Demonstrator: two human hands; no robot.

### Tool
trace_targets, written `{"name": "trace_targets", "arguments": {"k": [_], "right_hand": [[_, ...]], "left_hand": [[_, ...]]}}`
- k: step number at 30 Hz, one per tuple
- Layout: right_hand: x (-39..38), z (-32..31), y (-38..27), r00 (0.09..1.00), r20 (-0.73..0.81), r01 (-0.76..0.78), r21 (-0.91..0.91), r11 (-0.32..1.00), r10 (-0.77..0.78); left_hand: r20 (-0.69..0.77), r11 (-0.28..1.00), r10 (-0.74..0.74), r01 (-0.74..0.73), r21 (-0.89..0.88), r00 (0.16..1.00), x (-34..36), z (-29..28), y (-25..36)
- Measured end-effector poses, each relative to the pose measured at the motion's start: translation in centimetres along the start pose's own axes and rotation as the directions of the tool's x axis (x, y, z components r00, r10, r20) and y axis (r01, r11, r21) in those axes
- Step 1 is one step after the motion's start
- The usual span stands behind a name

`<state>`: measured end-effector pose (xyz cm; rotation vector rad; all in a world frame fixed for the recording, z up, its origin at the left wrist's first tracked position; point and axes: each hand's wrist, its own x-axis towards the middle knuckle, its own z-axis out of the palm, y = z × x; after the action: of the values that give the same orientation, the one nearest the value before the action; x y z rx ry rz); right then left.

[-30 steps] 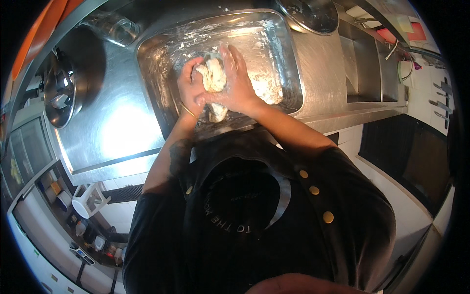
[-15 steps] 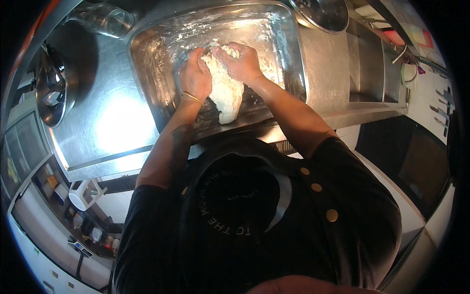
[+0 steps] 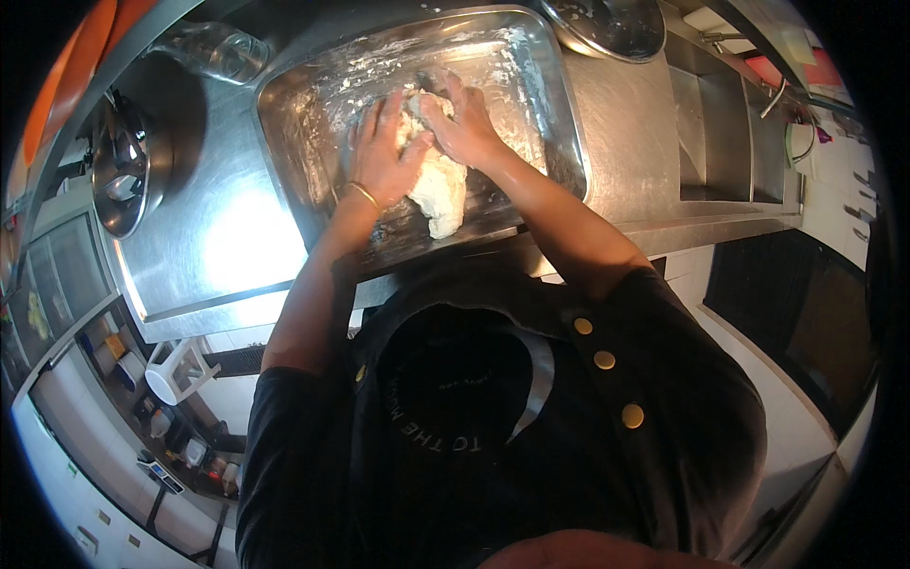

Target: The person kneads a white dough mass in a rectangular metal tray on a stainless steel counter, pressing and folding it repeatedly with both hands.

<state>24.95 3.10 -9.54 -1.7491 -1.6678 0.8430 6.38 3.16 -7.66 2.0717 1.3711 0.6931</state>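
A long lump of pale, rough dough (image 3: pixel 441 197) lies in a rectangular metal pan (image 3: pixel 569 119), its narrow end toward me. My left hand (image 3: pixel 387 150) rests against the dough's left side, fingers stretched forward and thumb spread across the top. From the right, my right hand (image 3: pixel 463 125) grips the far part of the dough, its fingers bent over it. Part of the dough there is hidden under both hands. Flour and dough scraps stick to the pan's bottom and far walls.
The pan stands on a steel counter (image 3: pixel 630 133). A metal bowl with utensils (image 3: pixel 123 175) is at the left, and a clear glass container (image 3: pixel 220 55) at the far left. A dark round pan (image 3: pixel 611 24) sits at the far right, near a sink (image 3: pixel 706 133).
My left hand has gone from cupped at the dough's side to fingers stretched out, its thumb now over the dough. My right hand stays on the far part, its fingers shifted slightly.
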Motion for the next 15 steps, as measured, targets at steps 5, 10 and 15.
{"name": "trace_targets", "arguments": {"k": [5, 10, 15], "right_hand": [[-4.3, -5.1, -1.7, 0.984, 0.126, 0.130, -0.049, 0.990, -0.123], [-6.7, -4.0, -2.7, 0.927, 0.301, 0.313, -0.283, 0.907, -0.226], [-4.6, -0.7, -3.3, 0.962, 0.216, 0.246, -0.423, 0.872, -0.166]], "left_hand": [[0.179, 0.997, -0.062, 0.070, -0.040, 0.982, 0.7, -0.7, -2.7], [0.102, 0.986, -0.013, 0.030, -0.164, 0.995, 2.0, 0.3, -1.7], [0.056, 0.957, -0.080, 0.092, -0.273, 0.995, 2.5, 1.2, -1.9]]}}
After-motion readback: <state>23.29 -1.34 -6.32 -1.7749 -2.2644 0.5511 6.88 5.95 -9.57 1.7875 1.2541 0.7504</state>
